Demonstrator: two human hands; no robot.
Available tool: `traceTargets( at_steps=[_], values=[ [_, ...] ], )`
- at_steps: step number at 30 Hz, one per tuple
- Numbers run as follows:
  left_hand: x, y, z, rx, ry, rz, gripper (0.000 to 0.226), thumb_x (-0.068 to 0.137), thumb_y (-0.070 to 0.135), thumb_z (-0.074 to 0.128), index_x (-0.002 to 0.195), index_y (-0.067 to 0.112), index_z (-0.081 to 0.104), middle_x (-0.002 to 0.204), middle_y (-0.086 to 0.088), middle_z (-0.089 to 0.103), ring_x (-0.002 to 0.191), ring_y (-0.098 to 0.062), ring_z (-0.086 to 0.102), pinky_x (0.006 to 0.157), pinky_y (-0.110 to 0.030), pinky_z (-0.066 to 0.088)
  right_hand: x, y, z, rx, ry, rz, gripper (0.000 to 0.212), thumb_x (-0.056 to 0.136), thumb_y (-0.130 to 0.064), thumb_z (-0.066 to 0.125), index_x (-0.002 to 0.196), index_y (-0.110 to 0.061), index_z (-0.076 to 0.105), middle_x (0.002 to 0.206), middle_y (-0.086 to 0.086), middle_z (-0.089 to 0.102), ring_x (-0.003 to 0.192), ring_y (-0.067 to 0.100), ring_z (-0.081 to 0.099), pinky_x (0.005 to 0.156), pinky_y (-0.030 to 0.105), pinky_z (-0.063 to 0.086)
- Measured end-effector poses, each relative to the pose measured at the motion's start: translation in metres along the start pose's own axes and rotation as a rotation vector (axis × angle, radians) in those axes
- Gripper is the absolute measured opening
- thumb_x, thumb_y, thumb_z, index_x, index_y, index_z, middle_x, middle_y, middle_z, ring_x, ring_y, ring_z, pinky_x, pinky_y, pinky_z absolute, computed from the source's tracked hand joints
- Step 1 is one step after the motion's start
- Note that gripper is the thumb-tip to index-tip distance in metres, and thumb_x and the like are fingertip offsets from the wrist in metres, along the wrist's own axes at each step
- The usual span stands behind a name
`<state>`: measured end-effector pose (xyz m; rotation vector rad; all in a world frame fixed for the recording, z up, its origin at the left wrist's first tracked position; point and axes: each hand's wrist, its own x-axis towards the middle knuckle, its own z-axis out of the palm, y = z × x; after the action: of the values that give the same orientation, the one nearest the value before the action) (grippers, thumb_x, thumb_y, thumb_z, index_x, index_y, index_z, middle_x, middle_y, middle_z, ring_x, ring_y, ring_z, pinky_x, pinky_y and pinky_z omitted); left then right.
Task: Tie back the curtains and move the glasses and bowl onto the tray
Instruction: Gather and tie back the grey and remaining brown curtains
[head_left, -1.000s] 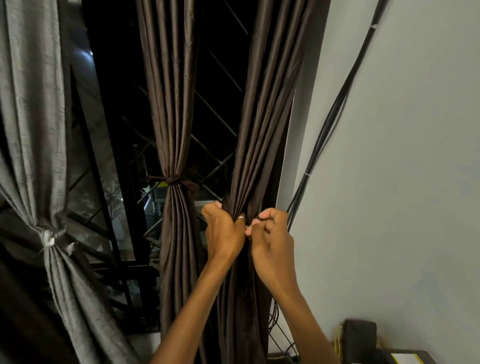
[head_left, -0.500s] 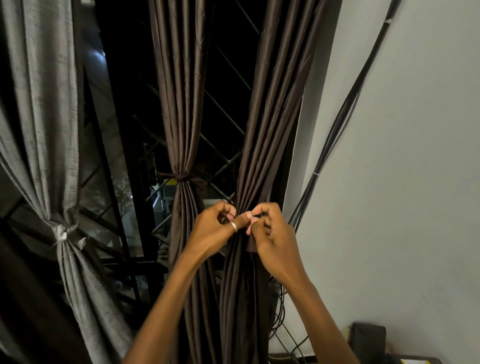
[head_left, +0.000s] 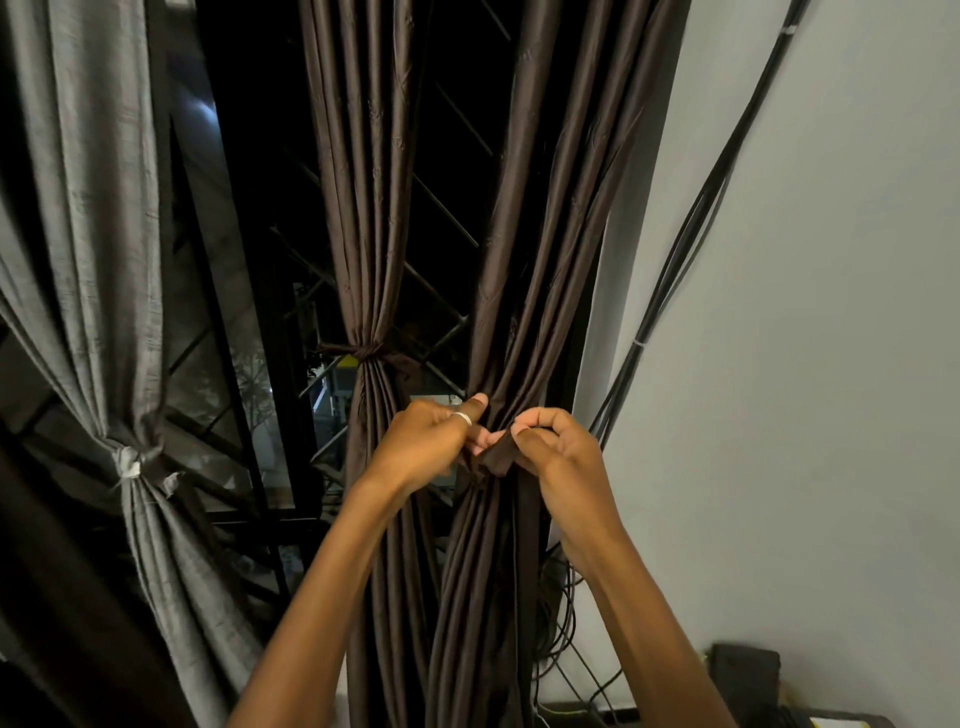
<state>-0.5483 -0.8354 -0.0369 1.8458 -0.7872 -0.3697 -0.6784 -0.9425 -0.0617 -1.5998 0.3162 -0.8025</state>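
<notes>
Brown tie (head_left: 497, 460) sits pinched between your two hands, crossing the upright gathered curtain (head_left: 524, 249) sideways: your right hand (head_left: 563, 457) curls round its folded end, your left hand (head_left: 431, 441) nips it from the other side, both equally near.

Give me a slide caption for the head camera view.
Left hand and right hand pinch a brown tie at the gathered rightmost curtain.

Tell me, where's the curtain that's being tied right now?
In the head view it hangs right of centre: the dark brown curtain, between the tied brown curtain and the white wall, gripped by the left hand and right hand.
</notes>
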Motion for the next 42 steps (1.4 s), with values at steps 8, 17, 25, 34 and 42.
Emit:
traceTargets(
  at_steps=[8, 17, 25, 34, 42],
  values=[
    [-0.005, 0.003, -0.004, 0.025, -0.160, 0.042, 0.057, 0.075, 0.079, 0.062, 0.091, 0.028, 0.081, 0.084, 0.004, 0.079, 0.084, -0.008, 0.075, 0.071, -0.025, 0.060, -0.004, 0.009, 0.003, -0.018, 0.035, 0.014, 0.027, 0.089, -0.031, 0.049, 0.107, -0.034, 0.069, 0.104, -0.008, 0.074, 0.100, 0.010, 0.068, 0.092, 0.030, 0.051],
    [-0.009, 0.000, 0.002, -0.142, -0.120, 0.035, 0.023, 0.092, 0.024, 0.074, 0.111, 0.012, 0.075, 0.091, 0.001, 0.080, 0.085, -0.005, 0.076, 0.056, -0.014, 0.051, -0.012, 0.016, 0.004, -0.248, -0.159, -0.029, 0.059, 0.090, -0.008, 0.063, 0.140, -0.035, 0.045, 0.133, -0.018, 0.059, 0.114, -0.009, 0.058, 0.101, 0.020, 0.048],
    [-0.004, -0.001, 0.010, -0.170, -0.095, 0.019, 0.010, 0.090, 0.025, 0.076, 0.095, 0.017, 0.078, 0.072, 0.002, 0.077, 0.050, -0.002, 0.061, 0.051, -0.018, 0.048, -0.028, 0.024, 0.018, -0.519, 0.089, -0.182, 0.087, 0.074, -0.062, 0.076, 0.142, -0.037, 0.029, 0.116, -0.027, 0.058, 0.113, -0.012, 0.054, 0.087, 0.000, 0.038],
    [0.006, -0.004, 0.012, -0.084, -0.127, 0.045, 0.011, 0.093, 0.027, 0.072, 0.089, 0.017, 0.077, 0.069, 0.007, 0.075, 0.061, 0.000, 0.068, 0.056, -0.014, 0.051, -0.028, 0.027, 0.014, -0.574, 0.256, -0.330, 0.027, 0.084, -0.023, 0.081, 0.104, -0.033, 0.065, 0.094, -0.021, 0.070, 0.093, 0.001, 0.067, 0.086, 0.027, 0.056],
    [0.004, 0.003, 0.007, 0.057, -0.155, 0.160, 0.011, 0.101, 0.031, 0.060, 0.098, 0.022, 0.067, 0.083, 0.010, 0.079, 0.067, -0.010, 0.074, 0.068, -0.027, 0.059, -0.032, 0.028, 0.009, -0.659, 0.273, -0.357, 0.017, 0.089, -0.008, 0.075, 0.101, -0.020, 0.075, 0.091, -0.010, 0.074, 0.087, 0.011, 0.070, 0.082, 0.047, 0.056]
  ],
)
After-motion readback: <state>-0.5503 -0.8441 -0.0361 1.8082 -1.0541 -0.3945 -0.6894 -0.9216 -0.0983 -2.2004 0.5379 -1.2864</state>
